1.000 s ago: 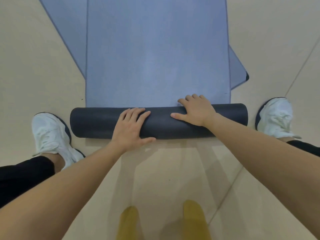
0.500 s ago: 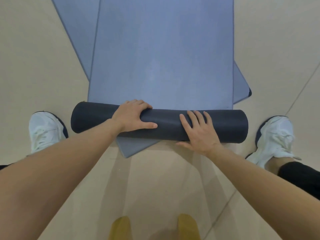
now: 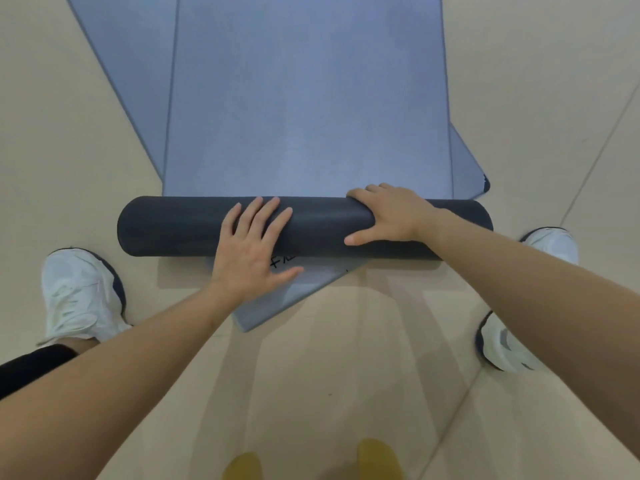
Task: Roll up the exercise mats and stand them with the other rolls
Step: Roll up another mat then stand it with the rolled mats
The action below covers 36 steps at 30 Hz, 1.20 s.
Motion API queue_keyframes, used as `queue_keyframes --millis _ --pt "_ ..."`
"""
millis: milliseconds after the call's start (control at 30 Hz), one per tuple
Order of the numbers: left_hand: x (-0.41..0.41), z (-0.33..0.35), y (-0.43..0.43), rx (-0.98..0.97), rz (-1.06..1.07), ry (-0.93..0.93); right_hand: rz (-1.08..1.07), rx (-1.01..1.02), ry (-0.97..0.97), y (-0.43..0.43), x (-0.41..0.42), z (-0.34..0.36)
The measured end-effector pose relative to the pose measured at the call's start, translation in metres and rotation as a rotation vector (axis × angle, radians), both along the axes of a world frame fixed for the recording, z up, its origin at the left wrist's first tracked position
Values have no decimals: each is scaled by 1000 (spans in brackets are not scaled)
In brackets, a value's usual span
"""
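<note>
Beige floor [image 3: 329, 375] crossed by thin seam lines fills the view, and a blue exercise mat [image 3: 308, 116] lies on it, running off toward 12 o'clock. Its near end is wound into a dark roll [image 3: 173, 225] that lies crosswise at the centre, from 9 to 3 o'clock, with the dark underside outward. The left hand [image 3: 252, 251] lies flat on the near face of the roll, fingers straight and spread, thumb stretched out toward 3 o'clock. The right hand [image 3: 391, 214] holds the roll further toward 3 o'clock, fingers curled over its far top and thumb pressed on the near face. A second blue mat [image 3: 138, 81] lies askew beneath the first; one corner juts out from under the roll toward 6 o'clock, with black handwriting [image 3: 284, 259] beside the left thumb. A white left shoe [image 3: 79, 296] stands at 8 o'clock and a white right shoe [image 3: 550, 242] at 4 o'clock, partly hidden by the forearm. Two blurred yellow shapes [image 3: 377, 459] show at 6 o'clock; what they are cannot be told.
</note>
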<state>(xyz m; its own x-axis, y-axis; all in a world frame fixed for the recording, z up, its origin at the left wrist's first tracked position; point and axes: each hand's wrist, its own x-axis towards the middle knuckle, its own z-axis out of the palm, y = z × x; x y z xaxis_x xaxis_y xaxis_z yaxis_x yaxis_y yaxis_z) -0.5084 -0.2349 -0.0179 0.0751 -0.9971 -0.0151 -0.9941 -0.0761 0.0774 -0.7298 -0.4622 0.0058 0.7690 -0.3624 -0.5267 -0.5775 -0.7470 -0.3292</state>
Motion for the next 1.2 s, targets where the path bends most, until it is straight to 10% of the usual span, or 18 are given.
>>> queue_keyframes --millis 367,533,733,1200 --pt "40 13 -85 52 19 68 -72 -543 -276 35 -7 5" --pt "59 22 -125 250 32 157 -47 -521 -2 18 10 -5" --pt "46 24 -101 -158 -113 43 -63 -443 -44 -20 26 -13" --pt "67 -5 -138 102 -63 -56 -4 -485 -151 -55 34 -6"
